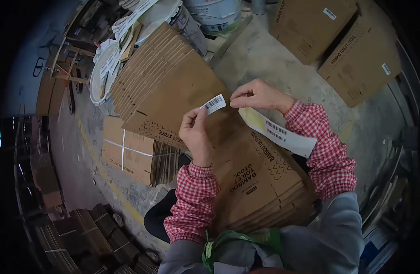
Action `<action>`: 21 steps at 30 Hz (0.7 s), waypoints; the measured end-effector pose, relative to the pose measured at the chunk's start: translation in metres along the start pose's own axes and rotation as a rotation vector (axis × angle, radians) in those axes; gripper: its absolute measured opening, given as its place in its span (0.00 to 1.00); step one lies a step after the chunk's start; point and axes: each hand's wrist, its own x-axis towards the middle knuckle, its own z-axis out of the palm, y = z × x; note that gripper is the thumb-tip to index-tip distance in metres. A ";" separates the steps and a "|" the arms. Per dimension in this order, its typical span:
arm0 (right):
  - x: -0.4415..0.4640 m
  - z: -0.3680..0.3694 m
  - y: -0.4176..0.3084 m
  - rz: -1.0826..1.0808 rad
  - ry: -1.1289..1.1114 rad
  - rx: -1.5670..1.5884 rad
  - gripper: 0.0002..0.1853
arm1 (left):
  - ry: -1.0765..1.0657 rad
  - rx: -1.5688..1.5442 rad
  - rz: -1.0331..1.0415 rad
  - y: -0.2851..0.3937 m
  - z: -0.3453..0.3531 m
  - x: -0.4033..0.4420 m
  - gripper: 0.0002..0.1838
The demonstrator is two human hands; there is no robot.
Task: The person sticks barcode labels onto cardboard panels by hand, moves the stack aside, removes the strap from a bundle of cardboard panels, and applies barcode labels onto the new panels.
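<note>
Between thumb and fingers of my left hand is a small white barcode label, held above a cardboard stack. My right hand pinches the upper end of a long label strip, which hangs down to the right with printed barcodes and a yellowish bare part. Beneath both hands lie flat cardboard boxes printed "BAMBOO TOILET STOOL". More flattened boxes lean in a fanned stack beyond my left hand. The two hands are apart, the label's right end close to my right fingertips.
Two cartons stand at the upper right. A tied cardboard bundle is on the floor at the left. Buckets stand at the top, with label strips beside them. More bundles lie lower left.
</note>
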 end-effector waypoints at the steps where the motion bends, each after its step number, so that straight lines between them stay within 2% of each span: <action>1: 0.007 0.004 -0.005 0.015 0.007 -0.025 0.15 | 0.034 -0.037 -0.026 -0.008 0.002 0.006 0.04; 2: 0.018 0.008 0.001 0.014 -0.006 -0.026 0.15 | 0.047 -0.037 -0.027 -0.016 0.002 0.010 0.04; 4: 0.037 0.019 0.015 -0.058 0.120 0.185 0.12 | 0.084 -0.028 -0.039 -0.026 0.006 0.018 0.06; 10: 0.084 0.038 0.055 -0.091 0.276 0.149 0.10 | 0.187 -0.005 0.073 -0.070 0.010 0.055 0.04; 12: 0.096 0.043 0.059 -0.177 0.415 0.014 0.10 | 0.264 0.300 0.291 -0.085 0.007 0.071 0.04; 13: 0.101 0.046 0.059 -0.177 0.404 0.015 0.10 | 0.309 0.479 0.366 -0.090 0.007 0.075 0.04; 17: 0.117 0.060 0.062 -0.214 0.588 -0.058 0.09 | 0.427 0.623 0.408 -0.105 0.010 0.084 0.04; 21: 0.121 0.066 0.069 -0.220 0.624 -0.097 0.09 | 0.495 0.656 0.433 -0.107 0.016 0.085 0.04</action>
